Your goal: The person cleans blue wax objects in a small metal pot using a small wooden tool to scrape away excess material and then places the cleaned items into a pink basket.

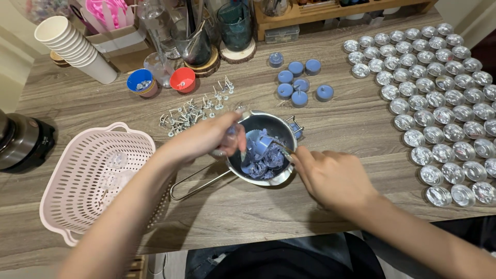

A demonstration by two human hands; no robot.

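Head cam looking down: one small steel pot [268,147] sits near the front edge of the worktop [248,206], full of blue wax chunks [261,155]. Its wire handle [199,183] runs long toward the front-left corner. Left hand [206,137] pinches a small clear cup over the pot's rim; right hand [330,178] grips a thin metal tool poking into the wax. Seven blue tealights [299,82] sit behind the pot, plus a scatter of metal wicks [194,111]. Right side has rows of empty clear cups [439,98], too many to count. One pink basket [98,181] sits at the left edge, with two small bowls, blue [140,81] and red [183,79], further back.
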